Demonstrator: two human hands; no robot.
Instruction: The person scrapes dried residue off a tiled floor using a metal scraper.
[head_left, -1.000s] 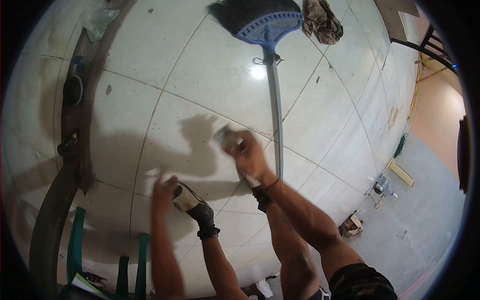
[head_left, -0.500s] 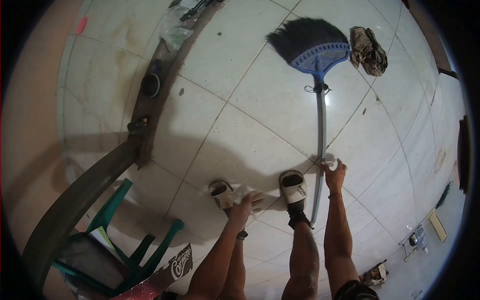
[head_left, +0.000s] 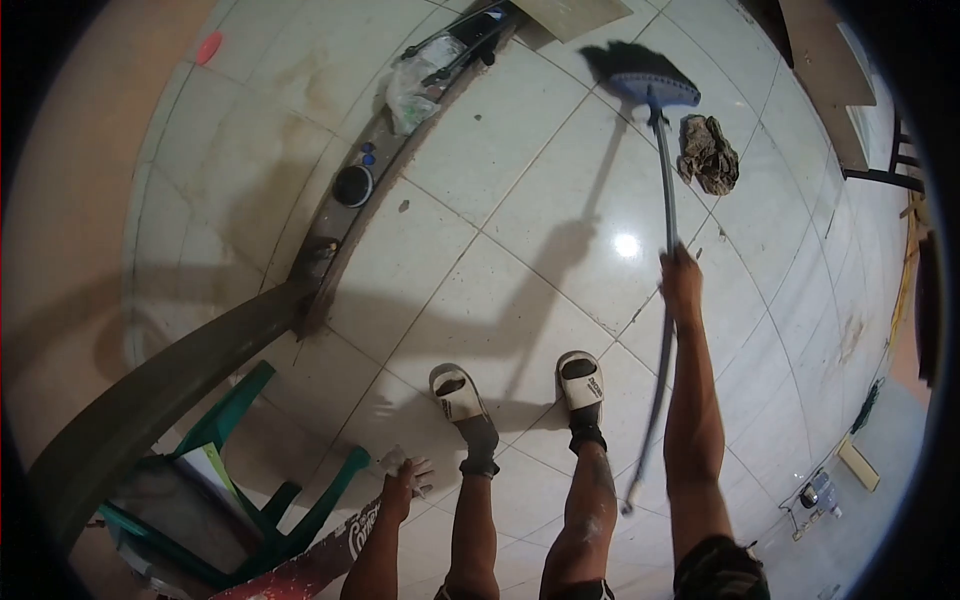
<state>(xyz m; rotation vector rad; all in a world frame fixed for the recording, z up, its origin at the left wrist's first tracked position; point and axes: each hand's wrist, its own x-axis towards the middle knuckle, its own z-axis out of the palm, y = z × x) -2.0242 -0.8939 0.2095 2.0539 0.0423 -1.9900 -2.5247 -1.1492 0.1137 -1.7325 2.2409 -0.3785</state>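
Observation:
My right hand (head_left: pixel 682 288) is closed round the grey handle of a broom (head_left: pixel 668 190) with a blue head and black bristles. The broom is raised off the floor, its head pointing away from me, and its shadow falls to the left. Just right of and below the bristles lies a crumpled brown cloth-like bundle (head_left: pixel 710 155). Low on the left, my left hand (head_left: pixel 408 482) has its fingers spread, with a small crumpled piece of clear plastic (head_left: pixel 393 459) held at the thumb side. Its exact kind is hard to make out.
A raised dark ledge (head_left: pixel 375 170) runs along the left, bearing a plastic bag (head_left: pixel 412 95) and a round black-and-white object (head_left: pixel 352 186). A thick curved post (head_left: pixel 170 390) and a green chair (head_left: pixel 225 410) stand lower left. Wooden furniture (head_left: pixel 825 60) is at upper right.
My right hand, open beside the broom handle before, now grips it, and the broom has come up off the floor. My left hand has moved down and left with the clear plastic.

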